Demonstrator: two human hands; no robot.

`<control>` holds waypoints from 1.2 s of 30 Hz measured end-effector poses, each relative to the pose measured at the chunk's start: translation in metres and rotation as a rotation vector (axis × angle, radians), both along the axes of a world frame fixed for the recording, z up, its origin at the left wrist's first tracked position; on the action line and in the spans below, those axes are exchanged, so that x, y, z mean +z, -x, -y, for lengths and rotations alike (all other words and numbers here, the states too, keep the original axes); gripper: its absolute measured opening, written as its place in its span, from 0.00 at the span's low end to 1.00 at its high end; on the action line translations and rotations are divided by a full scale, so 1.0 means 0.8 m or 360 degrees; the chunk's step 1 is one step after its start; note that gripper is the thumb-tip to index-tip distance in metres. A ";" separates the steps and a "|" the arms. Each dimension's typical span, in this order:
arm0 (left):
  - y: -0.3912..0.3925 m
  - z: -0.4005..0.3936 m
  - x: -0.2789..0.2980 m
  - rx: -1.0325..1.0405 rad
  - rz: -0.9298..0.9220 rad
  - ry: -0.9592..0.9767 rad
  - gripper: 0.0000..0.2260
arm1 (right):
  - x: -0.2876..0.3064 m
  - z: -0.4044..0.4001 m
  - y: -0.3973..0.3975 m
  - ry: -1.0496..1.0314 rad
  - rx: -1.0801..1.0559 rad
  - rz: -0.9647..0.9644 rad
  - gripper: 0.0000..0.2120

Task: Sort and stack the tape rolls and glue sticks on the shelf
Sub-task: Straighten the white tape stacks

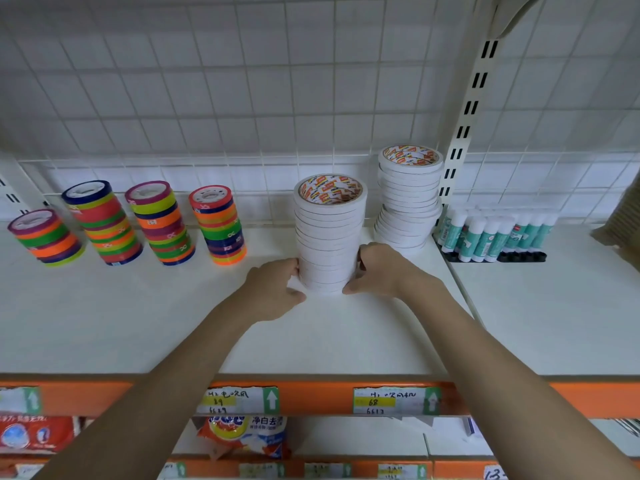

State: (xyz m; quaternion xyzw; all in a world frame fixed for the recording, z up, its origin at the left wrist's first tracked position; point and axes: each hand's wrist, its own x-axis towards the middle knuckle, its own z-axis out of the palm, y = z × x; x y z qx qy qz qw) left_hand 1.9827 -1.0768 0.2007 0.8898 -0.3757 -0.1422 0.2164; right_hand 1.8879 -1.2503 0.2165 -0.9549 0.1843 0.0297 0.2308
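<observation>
Head view, white shelf (pixel 346 341) w/ wire-grid back. Both hands flank the base of a tall stack of white tape rolls (pixel 329 233) standing upright near shelf centre: left hand (pixel 273 292) on its left side, right hand (pixel 381 271) on its right, fingers of each curled against the lowest rolls, thumbs (pixel 349 289) low toward the front; grip clamps the stack from both sides. A second white stack (pixel 408 199), taller and stepped (upper part offset from lower), stands just behind and to the right, apart from the held one. Four stacks of coloured tape rolls (pixel 221 226) line the left half, leaning, well apart from the hands. Glue sticks (pixel 485 237), upright in black trays, sit right of the slotted upright post (pixel 464 133). Step in hand, as judged: squaring or sliding the front white stack into place. Next move likely calls for even two-sided pressure kept low, pushing slowly so the thin rolls do not shear; risk is the column skewing or toppling. Stepped rear stack prob. needs truing afterward. Price labels (pixel 391 400) on the orange rail below.
</observation>
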 end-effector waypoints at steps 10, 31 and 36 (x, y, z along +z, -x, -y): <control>-0.019 -0.018 0.033 0.0046 0.0021 -0.0241 0.25 | 0.014 0.013 -0.026 -0.0014 0.0154 -0.0241 0.13; -0.063 0.020 0.108 -0.0233 0.0258 -0.0175 0.25 | 0.083 0.018 -0.027 -0.0244 0.0341 -0.0022 0.22; -0.062 0.015 0.107 -0.0247 0.0284 -0.0207 0.27 | 0.084 0.017 -0.028 -0.0198 0.0337 -0.0097 0.33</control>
